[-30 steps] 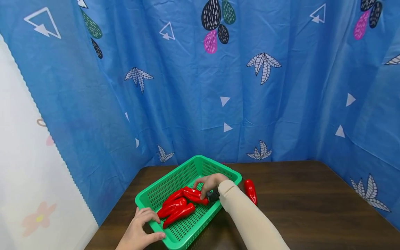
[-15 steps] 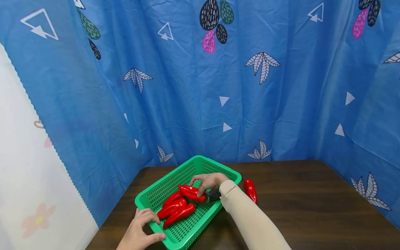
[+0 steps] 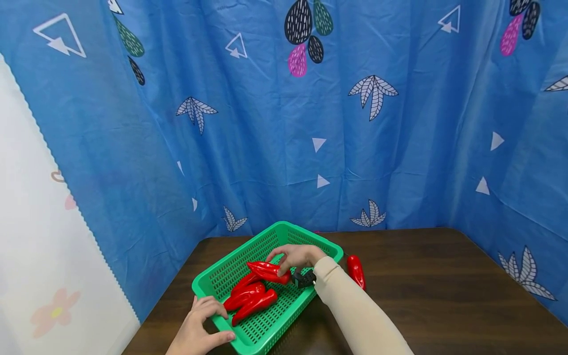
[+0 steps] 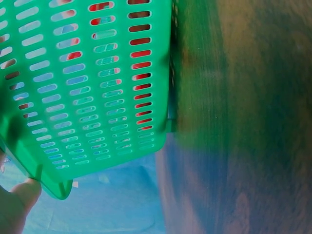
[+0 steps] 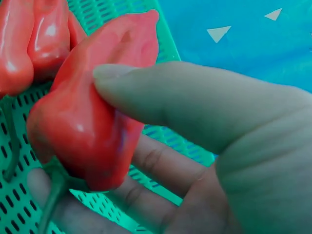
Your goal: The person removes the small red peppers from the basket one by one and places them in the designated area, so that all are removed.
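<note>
A long red pepper (image 3: 268, 271) with a green stem is held by my right hand (image 3: 295, 258), inside the green plastic basket (image 3: 290, 323). In the right wrist view the thumb (image 5: 131, 87) presses its upper face, and the fingers pass underneath. Several other red peppers (image 3: 254, 305) lie together toward the basket's near left end. My left hand (image 3: 200, 320) grips the basket's near left corner, fingers over the rim and thumb along the near edge. From the left wrist view the slotted basket wall (image 4: 92, 97) appears close up, with red showing through the slots.
One more red pepper (image 3: 356, 271) lies on the dark wooden table (image 3: 435, 291), right of the basket and partly behind the right sleeve (image 3: 355, 310). A blue patterned curtain (image 3: 266, 162) hangs behind the table, with a white cloth (image 3: 40, 236) at the left.
My right hand has shifted a little to the left and away from me, and the held pepper has moved with it. My left hand keeps its place on the basket.
</note>
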`<move>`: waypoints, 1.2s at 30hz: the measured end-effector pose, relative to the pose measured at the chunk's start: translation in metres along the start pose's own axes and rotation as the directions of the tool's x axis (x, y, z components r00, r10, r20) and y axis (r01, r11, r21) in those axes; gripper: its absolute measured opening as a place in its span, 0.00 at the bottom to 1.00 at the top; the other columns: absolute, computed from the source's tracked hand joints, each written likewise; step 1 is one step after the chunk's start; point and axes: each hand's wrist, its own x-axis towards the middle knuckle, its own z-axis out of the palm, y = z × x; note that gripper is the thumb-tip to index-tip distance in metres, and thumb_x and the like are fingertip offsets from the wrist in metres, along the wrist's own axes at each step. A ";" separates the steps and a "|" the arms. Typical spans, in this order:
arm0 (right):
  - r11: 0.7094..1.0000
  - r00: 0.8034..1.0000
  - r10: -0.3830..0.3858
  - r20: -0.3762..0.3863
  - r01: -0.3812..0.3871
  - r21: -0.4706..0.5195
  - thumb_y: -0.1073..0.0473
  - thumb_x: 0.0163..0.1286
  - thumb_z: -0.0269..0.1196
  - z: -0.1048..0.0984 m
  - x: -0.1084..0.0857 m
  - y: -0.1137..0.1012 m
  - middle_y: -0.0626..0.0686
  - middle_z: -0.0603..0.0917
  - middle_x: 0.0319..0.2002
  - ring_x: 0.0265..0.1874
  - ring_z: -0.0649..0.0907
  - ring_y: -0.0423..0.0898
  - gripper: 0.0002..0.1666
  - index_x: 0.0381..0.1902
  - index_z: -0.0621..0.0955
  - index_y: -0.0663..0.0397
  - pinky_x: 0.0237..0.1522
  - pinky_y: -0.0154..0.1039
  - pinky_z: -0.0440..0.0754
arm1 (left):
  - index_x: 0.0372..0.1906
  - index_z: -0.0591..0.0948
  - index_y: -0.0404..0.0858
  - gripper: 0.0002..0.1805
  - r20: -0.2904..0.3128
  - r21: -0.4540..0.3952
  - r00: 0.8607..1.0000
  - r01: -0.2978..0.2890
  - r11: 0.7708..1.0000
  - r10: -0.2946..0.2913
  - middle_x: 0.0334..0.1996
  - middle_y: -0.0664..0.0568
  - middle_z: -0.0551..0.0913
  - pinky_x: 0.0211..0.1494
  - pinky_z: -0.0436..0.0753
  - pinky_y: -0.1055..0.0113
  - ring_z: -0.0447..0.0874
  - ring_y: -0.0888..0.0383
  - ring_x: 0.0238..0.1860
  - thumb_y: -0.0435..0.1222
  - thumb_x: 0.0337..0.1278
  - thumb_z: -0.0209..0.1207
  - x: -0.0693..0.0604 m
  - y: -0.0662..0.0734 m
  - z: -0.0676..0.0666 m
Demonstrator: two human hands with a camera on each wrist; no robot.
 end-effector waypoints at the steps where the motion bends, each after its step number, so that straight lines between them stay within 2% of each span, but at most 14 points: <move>1: 1.000 1.000 -0.003 -0.003 0.003 0.009 0.66 0.59 0.71 0.000 0.000 0.000 0.55 0.84 0.45 0.41 0.83 0.50 0.29 0.58 0.79 0.41 0.37 0.46 0.89 | 0.31 0.81 0.54 0.18 0.002 0.001 1.000 0.001 1.000 -0.001 0.30 0.69 0.80 0.57 0.56 0.26 0.72 0.67 0.42 0.36 0.37 0.79 0.000 0.000 0.000; 5: 0.999 1.000 -0.019 -0.001 0.020 0.040 0.66 0.60 0.71 0.000 -0.002 -0.002 0.55 0.84 0.45 0.39 0.84 0.50 0.30 0.60 0.79 0.43 0.34 0.44 0.90 | 0.31 0.80 0.56 0.19 0.007 0.009 1.000 -0.001 1.000 0.000 0.30 0.70 0.80 0.57 0.58 0.28 0.72 0.67 0.42 0.37 0.37 0.79 0.001 -0.001 0.000; 8: 0.997 0.999 -0.049 0.002 0.049 0.068 0.66 0.62 0.69 -0.001 -0.002 -0.003 0.56 0.84 0.47 0.37 0.85 0.50 0.30 0.61 0.78 0.44 0.33 0.46 0.91 | 0.31 0.80 0.57 0.19 0.009 0.003 1.000 -0.009 1.000 0.009 0.30 0.69 0.80 0.57 0.56 0.23 0.72 0.67 0.42 0.36 0.37 0.79 0.001 -0.001 0.000; 12: 0.993 0.997 -0.075 -0.007 0.075 0.091 0.65 0.63 0.69 -0.001 -0.002 -0.003 0.55 0.85 0.47 0.38 0.85 0.50 0.29 0.63 0.79 0.45 0.37 0.50 0.91 | 0.31 0.80 0.57 0.19 0.009 -0.015 1.000 -0.019 1.000 0.019 0.31 0.68 0.80 0.55 0.49 0.15 0.72 0.67 0.43 0.36 0.37 0.79 0.002 -0.002 0.000; 15: 0.991 0.996 -0.083 -0.008 0.084 0.102 0.65 0.62 0.69 -0.001 -0.002 -0.002 0.54 0.85 0.46 0.39 0.85 0.50 0.30 0.63 0.79 0.46 0.40 0.53 0.91 | 0.31 0.80 0.57 0.19 0.009 -0.016 1.000 -0.018 1.000 0.018 0.31 0.68 0.80 0.55 0.49 0.14 0.72 0.67 0.43 0.36 0.37 0.79 0.002 -0.002 0.000; 19: 0.988 0.995 -0.100 -0.016 0.101 0.113 0.66 0.62 0.68 -0.001 -0.005 -0.003 0.54 0.85 0.47 0.39 0.85 0.50 0.30 0.63 0.79 0.46 0.42 0.55 0.90 | 0.31 0.80 0.57 0.19 0.011 -0.008 1.000 -0.013 1.000 0.013 0.31 0.69 0.81 0.56 0.52 0.18 0.72 0.67 0.42 0.37 0.37 0.79 0.001 -0.002 0.000; 22: 0.986 0.993 -0.113 -0.027 0.115 0.122 0.66 0.62 0.68 -0.001 -0.008 -0.006 0.54 0.84 0.49 0.39 0.85 0.50 0.31 0.63 0.79 0.46 0.43 0.56 0.90 | 0.31 0.80 0.56 0.18 0.016 0.002 1.000 -0.006 1.000 0.006 0.30 0.69 0.80 0.58 0.56 0.25 0.72 0.67 0.42 0.37 0.38 0.79 0.001 -0.002 -0.001; 26: 0.982 0.992 -0.122 -0.044 0.127 0.141 0.66 0.61 0.68 0.000 -0.011 -0.009 0.54 0.84 0.49 0.38 0.84 0.51 0.31 0.63 0.80 0.46 0.38 0.50 0.91 | 0.31 0.80 0.56 0.18 0.020 0.016 1.000 0.000 1.000 0.000 0.30 0.70 0.80 0.59 0.59 0.31 0.72 0.67 0.41 0.38 0.38 0.79 0.001 -0.003 -0.001; 29: 0.979 0.990 -0.126 -0.059 0.134 0.156 0.66 0.61 0.69 0.000 -0.013 -0.009 0.54 0.85 0.48 0.38 0.85 0.51 0.30 0.62 0.80 0.47 0.36 0.47 0.91 | 0.31 0.80 0.55 0.18 0.017 0.020 1.000 -0.005 1.000 0.005 0.30 0.69 0.80 0.59 0.59 0.31 0.72 0.67 0.42 0.38 0.38 0.79 0.001 -0.003 -0.001; 36: 0.975 0.988 -0.142 -0.054 0.149 0.167 0.66 0.63 0.69 -0.001 -0.016 -0.010 0.56 0.86 0.45 0.38 0.86 0.52 0.27 0.59 0.78 0.49 0.43 0.57 0.90 | 0.32 0.81 0.55 0.18 0.013 0.024 1.000 0.001 1.000 -0.001 0.31 0.70 0.80 0.58 0.61 0.34 0.72 0.67 0.42 0.37 0.38 0.79 -0.001 -0.003 -0.002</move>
